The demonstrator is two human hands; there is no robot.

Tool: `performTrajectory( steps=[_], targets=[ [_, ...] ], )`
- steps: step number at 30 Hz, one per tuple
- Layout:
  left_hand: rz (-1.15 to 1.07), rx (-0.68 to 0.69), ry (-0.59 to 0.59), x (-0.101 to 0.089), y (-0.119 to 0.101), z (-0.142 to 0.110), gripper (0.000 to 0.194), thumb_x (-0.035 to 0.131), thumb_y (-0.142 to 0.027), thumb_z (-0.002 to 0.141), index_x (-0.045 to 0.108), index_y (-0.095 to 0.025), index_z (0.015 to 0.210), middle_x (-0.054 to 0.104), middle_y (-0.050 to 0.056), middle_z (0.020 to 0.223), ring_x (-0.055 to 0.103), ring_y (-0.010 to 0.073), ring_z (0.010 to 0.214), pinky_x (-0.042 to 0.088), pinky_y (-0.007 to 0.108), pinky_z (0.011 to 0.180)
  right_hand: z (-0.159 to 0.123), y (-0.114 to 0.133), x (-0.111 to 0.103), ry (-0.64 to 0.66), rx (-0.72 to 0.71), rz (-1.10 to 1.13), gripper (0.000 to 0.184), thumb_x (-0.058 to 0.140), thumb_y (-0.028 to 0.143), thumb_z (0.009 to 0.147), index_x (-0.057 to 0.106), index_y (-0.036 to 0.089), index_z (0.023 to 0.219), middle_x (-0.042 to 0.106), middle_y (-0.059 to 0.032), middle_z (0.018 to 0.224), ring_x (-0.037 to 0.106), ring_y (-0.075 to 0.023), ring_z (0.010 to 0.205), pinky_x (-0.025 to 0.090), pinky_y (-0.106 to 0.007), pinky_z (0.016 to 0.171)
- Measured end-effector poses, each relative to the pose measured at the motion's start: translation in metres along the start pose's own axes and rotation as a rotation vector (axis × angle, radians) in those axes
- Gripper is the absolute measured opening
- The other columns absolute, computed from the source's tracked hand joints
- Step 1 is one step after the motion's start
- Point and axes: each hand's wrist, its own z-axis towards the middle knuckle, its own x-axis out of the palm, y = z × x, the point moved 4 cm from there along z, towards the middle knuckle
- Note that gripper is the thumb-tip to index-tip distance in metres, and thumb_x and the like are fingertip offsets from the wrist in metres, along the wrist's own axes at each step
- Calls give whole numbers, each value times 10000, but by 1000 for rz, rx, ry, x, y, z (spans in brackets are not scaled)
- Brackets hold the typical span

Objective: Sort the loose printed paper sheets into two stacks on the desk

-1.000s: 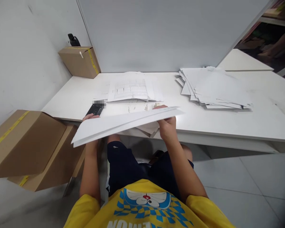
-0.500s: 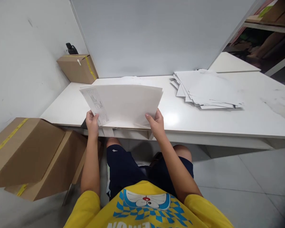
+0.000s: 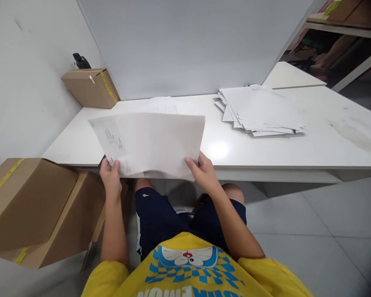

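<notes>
Both hands hold up paper sheets (image 3: 157, 140), tilted above the front edge of the white table (image 3: 253, 152). My left hand (image 3: 111, 177) grips the lower left corner, thumb on the near face. At the lower right side, my right hand (image 3: 203, 171) pinches the sheets, its thumb on top. A printed table runs along their left edge, blurred; the rest of the near face is plain white. How many sheets are in my hands I cannot tell. Behind them, a printed paper (image 3: 168, 108) lies flat on the table, partly covered from view.
A messy stack of paper (image 3: 261, 109) lies on the table to the right. A taped cardboard box (image 3: 89, 90) stands at the back left, with a black object (image 3: 81, 61) behind it. Larger cardboard boxes (image 3: 27, 202) sit left of my legs. A grey panel (image 3: 188, 45) rises behind the table.
The sheets have come slightly lower and closer to me, both hands still on them. My left hand has shifted left. The whole view has turned a little to the right.
</notes>
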Motion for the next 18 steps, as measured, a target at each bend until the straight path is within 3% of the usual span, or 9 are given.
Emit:
performTrajectory(
  steps=[2, 4, 6, 9, 13, 16, 18],
  targets=[
    [-20, -93, 19, -20, 1, -27, 357, 787, -438, 735, 667, -197, 969, 720, 54, 1012, 683, 207, 962, 552, 310, 892, -29, 5, -20, 71, 35, -110, 325, 579, 450, 929, 689, 246, 1157, 750, -61, 1042, 689, -257, 939, 551, -351, 783],
    [-14, -278, 126, -39, 11, -58, 382, 826, -454, 698, 692, -222, 969, 737, 51, 1002, 696, 218, 931, 570, 311, 846, -60, -1, -43, 117, 96, -167, 248, 592, 439, 924, 722, 238, 989, 736, -33, 848, 663, -219, 753, 515, -297, 638],
    [23, -480, 272, -52, 23, -88, 415, 858, -479, 665, 718, -237, 971, 753, 57, 959, 709, 241, 873, 588, 333, 783, -89, -16, -63, 175, 207, -142, 276, 609, 452, 908, 703, 223, 786, 659, -8, 663, 583, -176, 595, 449, -267, 531],
    [56, -708, 525, -54, 34, -121, 439, 873, -505, 651, 745, -236, 973, 762, 84, 934, 719, 283, 843, 597, 374, 736, -122, -42, -86, 156, 453, 8, 340, 672, 517, 835, 685, 211, 688, 608, 1, 591, 530, -156, 534, 418, -263, 487],
    [23, -773, 724, -22, 31, -136, 442, 867, -511, 672, 754, -224, 989, 762, 108, 1027, 720, 297, 913, 589, 386, 802, -139, -63, -113, -134, 727, 209, 329, 811, 515, 636, 744, 211, 741, 680, -22, 638, 585, -180, 558, 464, -289, 518],
    [-42, -767, 817, 18, 21, -140, 485, 856, -521, 689, 743, -205, 1040, 754, 119, 1083, 713, 306, 969, 577, 400, 854, -134, -68, -138, -382, 756, 307, 342, 831, 419, 544, 781, 221, 819, 723, -28, 690, 618, -194, 568, 472, -297, 522],
    [-98, -754, 868, 44, 13, -144, 502, 843, -524, 707, 734, -196, 1071, 748, 124, 1112, 707, 308, 1003, 566, 410, 889, -129, -73, -159, -482, 718, 318, 362, 809, 378, 535, 790, 224, 862, 738, -21, 727, 627, -193, 578, 460, -290, 513]
  ],
)
